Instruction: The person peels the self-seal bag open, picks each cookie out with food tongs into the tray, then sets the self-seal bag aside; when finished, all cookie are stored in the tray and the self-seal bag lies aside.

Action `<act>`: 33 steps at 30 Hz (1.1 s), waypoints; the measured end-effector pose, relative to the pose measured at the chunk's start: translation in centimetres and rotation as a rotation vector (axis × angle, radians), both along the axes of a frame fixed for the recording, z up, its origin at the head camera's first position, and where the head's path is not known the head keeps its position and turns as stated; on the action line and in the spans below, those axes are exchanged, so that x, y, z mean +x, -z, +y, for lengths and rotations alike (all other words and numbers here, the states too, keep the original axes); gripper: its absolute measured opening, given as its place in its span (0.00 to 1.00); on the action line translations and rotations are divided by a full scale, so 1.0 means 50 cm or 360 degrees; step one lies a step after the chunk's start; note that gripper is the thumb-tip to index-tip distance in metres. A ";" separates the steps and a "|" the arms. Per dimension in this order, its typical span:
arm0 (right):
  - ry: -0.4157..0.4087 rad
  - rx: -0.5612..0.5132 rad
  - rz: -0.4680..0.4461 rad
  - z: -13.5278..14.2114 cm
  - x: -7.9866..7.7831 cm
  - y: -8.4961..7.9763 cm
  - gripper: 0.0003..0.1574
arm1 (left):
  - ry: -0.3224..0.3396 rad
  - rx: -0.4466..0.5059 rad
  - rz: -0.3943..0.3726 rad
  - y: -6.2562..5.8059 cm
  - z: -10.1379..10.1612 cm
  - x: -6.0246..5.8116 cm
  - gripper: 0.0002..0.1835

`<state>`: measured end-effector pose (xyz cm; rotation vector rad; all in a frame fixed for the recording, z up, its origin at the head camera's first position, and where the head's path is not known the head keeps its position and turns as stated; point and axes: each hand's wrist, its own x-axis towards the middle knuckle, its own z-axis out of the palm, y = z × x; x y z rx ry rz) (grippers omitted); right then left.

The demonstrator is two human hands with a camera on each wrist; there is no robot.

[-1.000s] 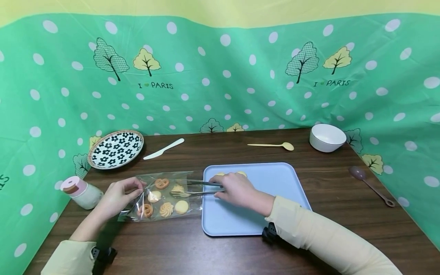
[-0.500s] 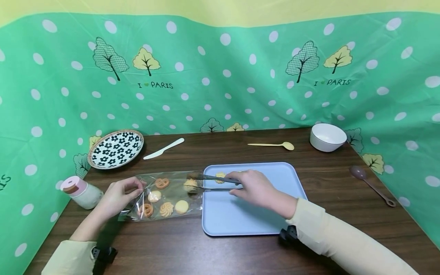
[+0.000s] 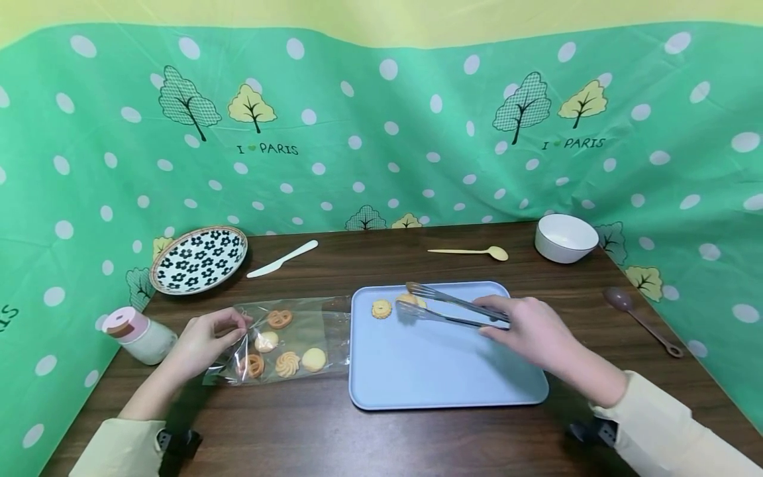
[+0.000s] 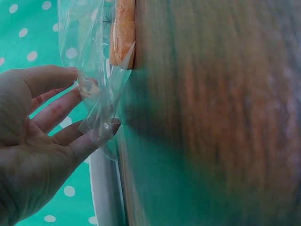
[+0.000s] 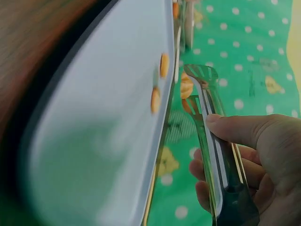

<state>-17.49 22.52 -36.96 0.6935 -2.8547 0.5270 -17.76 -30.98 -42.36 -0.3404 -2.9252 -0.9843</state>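
My left hand pinches the closed end of a clear plastic bag that lies flat with several cookies inside, pretzel-shaped ones and pale round ones among them. In the left wrist view, thumb and fingertips hold the crinkled film. My right hand grips metal tongs over the blue tray. Between the tong tips, the right wrist view shows a cookie, raised above the tray. Two more cookies rest on the tray: one and another beside it.
A flower-patterned plate and a white knife lie at the back left. The pink-lidded jar is beside my left hand. Across the back right are a yellow spoon, a white bowl and a brown spoon.
My right hand has drawn the tongs out of the bag's open end and moved right over the tray, carrying a cookie. The left hand stays on the bag.
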 end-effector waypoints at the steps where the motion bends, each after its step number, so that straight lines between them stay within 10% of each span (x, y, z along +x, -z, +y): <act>1: 0.0023 0.0005 0.0001 0.013 0.003 0.000 0.25 | 0.0000 -0.0004 0.0001 0.000 0.000 0.001 0.08; 20: 0.0269 0.0114 -0.0150 0.113 0.021 0.029 0.29 | -0.0022 0.0020 -0.0025 -0.004 0.003 0.005 0.07; 33: -0.0056 -0.0031 -0.0070 -0.010 0.013 0.021 0.24 | -0.0031 0.0012 -0.0031 -0.003 0.003 0.007 0.08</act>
